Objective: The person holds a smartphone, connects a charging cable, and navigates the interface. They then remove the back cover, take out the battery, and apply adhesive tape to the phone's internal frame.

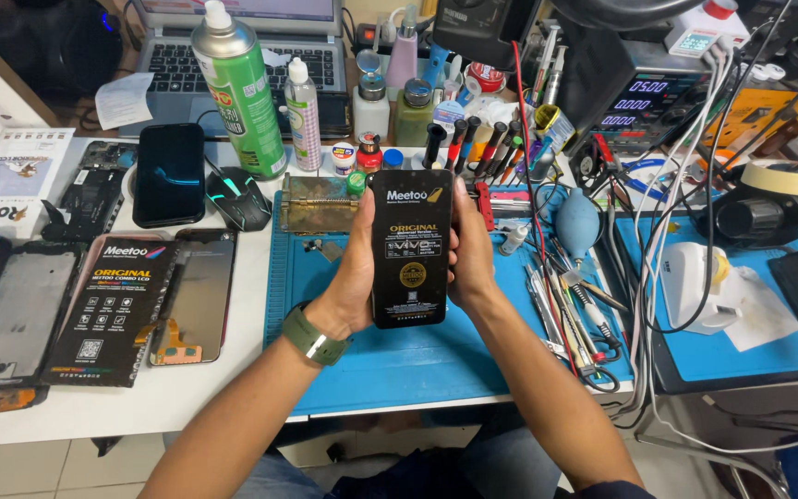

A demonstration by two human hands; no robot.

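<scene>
Across the lower middle of the frame I see the blue work mat (399,360), the largest thing in view, lying on a white table (140,407) that runs to the left edge. Upper left of the frame holds an open laptop (233,55), and the upper right a bench power supply (644,92) with lit digits. At left on the table lie a black phone screen part with gold lettering (108,310), a bare display panel (198,296) just beside it, a dark phone (169,174) and a black mouse (238,199). A tall green spray can (238,92) stands above the mat's upper left corner, with a small clear bottle (303,115) beside it.

At centre frame, above the mat, I hold a black screen package (410,248) upright between both hands. My left hand (351,273) grips its left edge, the palm wrapped along the side, a green watch strap (314,335) on the wrist. My right hand (470,254) clasps the right edge, its fingers hidden behind the package. A row of screwdrivers (473,143) stands just above it, and tweezers and tools (565,310) lie along the mat's right side.
</scene>
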